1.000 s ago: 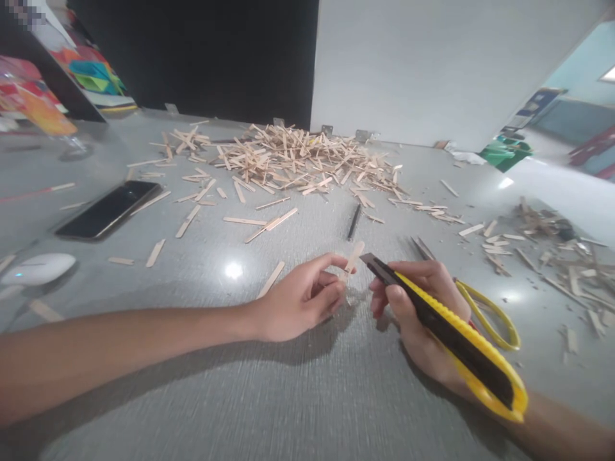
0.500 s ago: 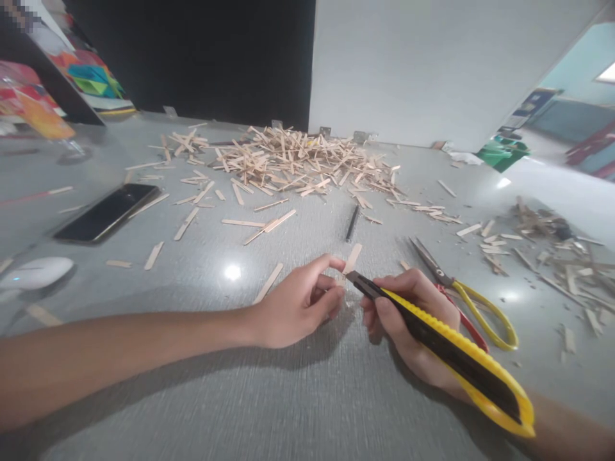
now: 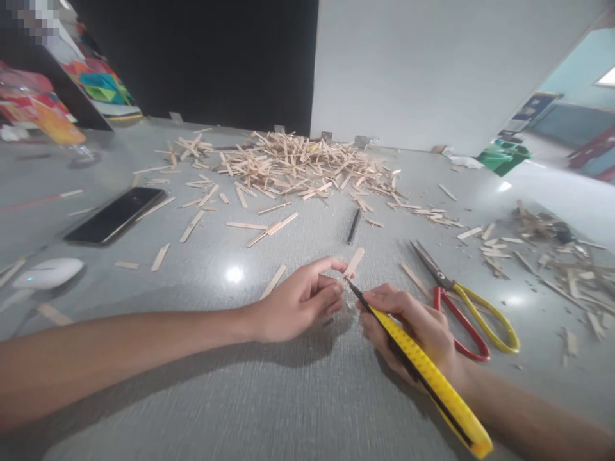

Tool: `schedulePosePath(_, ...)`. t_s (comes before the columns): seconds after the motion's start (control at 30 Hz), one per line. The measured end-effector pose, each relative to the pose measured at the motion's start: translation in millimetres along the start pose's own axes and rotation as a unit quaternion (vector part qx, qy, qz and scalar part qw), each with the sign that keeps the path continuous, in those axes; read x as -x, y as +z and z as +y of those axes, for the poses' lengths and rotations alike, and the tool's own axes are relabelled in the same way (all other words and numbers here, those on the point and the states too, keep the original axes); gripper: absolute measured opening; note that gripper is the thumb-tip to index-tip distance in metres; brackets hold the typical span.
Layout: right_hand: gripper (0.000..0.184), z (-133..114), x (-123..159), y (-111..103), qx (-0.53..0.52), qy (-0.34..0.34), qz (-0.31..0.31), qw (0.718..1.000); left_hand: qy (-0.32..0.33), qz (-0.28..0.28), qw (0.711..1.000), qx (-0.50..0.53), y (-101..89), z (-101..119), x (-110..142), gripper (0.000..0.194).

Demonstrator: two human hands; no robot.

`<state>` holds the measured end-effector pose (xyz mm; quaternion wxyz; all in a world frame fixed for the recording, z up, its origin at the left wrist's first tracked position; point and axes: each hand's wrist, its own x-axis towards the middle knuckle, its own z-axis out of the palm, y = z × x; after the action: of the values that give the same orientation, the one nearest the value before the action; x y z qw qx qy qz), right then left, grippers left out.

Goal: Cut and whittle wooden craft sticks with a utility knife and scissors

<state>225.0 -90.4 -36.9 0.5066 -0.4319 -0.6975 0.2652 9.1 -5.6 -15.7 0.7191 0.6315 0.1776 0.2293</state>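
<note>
Between the fingertips of my left hand (image 3: 305,298) a short piece of wooden craft stick (image 3: 354,261) is pinched, its rounded end pointing up and away. My right hand (image 3: 413,326) is closed around a yellow and black utility knife (image 3: 427,374). The knife's blade tip meets the lower part of the stick, close to my left fingers. Scissors (image 3: 449,285) with one red and one yellow handle lie just beyond my right hand. Another craft stick (image 3: 273,282) rests on the table behind my left wrist.
A large heap of craft sticks (image 3: 298,160) lies at the back by the panels. On the left are a phone (image 3: 115,216), a white mouse (image 3: 50,273) and a bottle (image 3: 55,121). A dark pen-like rod (image 3: 354,226) lies mid-table. Wood scraps (image 3: 571,275) are scattered on the right.
My right hand has rolled the utility knife so its yellow spine faces up, and its rear end has swung left and down. The left hand still pinches the stick, almost unmoved.
</note>
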Motion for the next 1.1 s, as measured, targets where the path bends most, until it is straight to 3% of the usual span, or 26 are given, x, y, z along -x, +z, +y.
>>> schedulePosePath(0.3,0.005,-25.8,-13.4,16.0,-0.115,0.098,0.064,0.986,-0.028,0.014,0.999,-0.037,2.0,4.3,3.7,0.025)
schedulePosePath(0.7,0.012,-16.6,-15.2,10.6,-0.130,0.018,0.033,0.991,-0.009,-0.055,0.998,0.012,-7.2,6.3,-0.9,0.021)
schedulePosePath(0.9,0.015,-9.1,-8.4,4.7,-0.104,-0.005,0.006,0.995,-0.006,-0.046,0.999,0.023,-9.0,6.3,-3.9,0.029)
schedulePosePath(0.97,0.013,-12.6,-9.3,4.2,-0.087,-0.009,0.027,0.996,0.004,-0.037,0.999,0.019,-8.6,5.8,-4.7,0.029)
schedulePosePath(1.1,0.023,-15.6,-15.5,6.5,-0.047,0.004,0.125,0.991,0.005,-0.026,1.000,-0.013,-5.2,7.6,-2.4,0.027)
